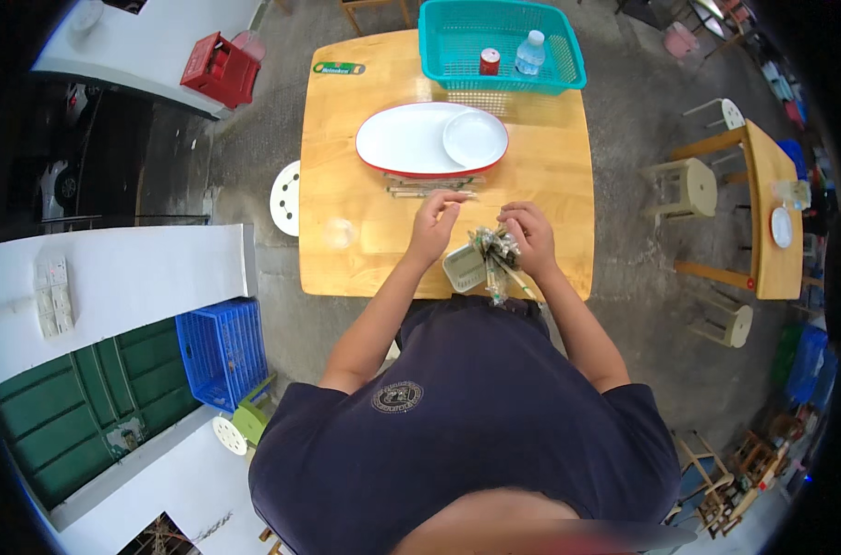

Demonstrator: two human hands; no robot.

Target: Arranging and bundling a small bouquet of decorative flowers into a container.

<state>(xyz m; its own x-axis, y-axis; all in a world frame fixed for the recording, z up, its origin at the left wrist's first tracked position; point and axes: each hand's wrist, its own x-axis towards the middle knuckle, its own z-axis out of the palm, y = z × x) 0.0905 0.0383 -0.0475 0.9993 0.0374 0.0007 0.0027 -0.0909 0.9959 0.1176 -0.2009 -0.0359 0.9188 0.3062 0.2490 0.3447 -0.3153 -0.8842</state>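
My left hand (434,225) hovers over the wooden table (552,166), fingers bent and thumb apart, with nothing visible in it. Just beyond its fingertips lie several chopsticks in clear wrappers (431,189), side by side along the oval platter's near edge. My right hand (531,232) is beside a bunch of wrapped chopsticks (498,260) with crumpled clear ends and green marks. Its fingers curl inward, and whether they pinch a wrapper is too small to tell. A small shallow box (465,269) bearing writing sits left of the bunch, partly covered by it.
A white oval platter (403,139) with a red rim holds a round plate (476,139). Behind it, a teal basket (455,80) contains a can (489,62) and a water bottle (530,54). A clear cup (340,234) stands left; a green bottle opener (339,68) lies far left.
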